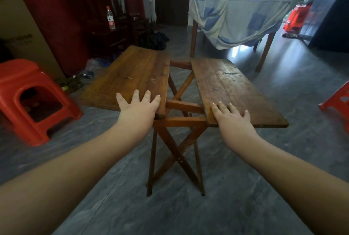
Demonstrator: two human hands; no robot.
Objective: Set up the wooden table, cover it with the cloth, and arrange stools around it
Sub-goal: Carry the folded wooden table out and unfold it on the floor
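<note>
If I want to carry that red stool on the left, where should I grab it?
Probably by the arched opening in the side of the red stool, which faces the camera. Come from the front, slip your fingers in and hook them under the top of the arch. The seat is broad and smooth, so there's little else to grip.

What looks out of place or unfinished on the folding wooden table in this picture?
The two brown wooden leaves, left and right, do not meet: a gap between them bares the crossed wooden frame. The left hand and right hand rest flat on their near ends. No cloth covers this top yet.
</note>
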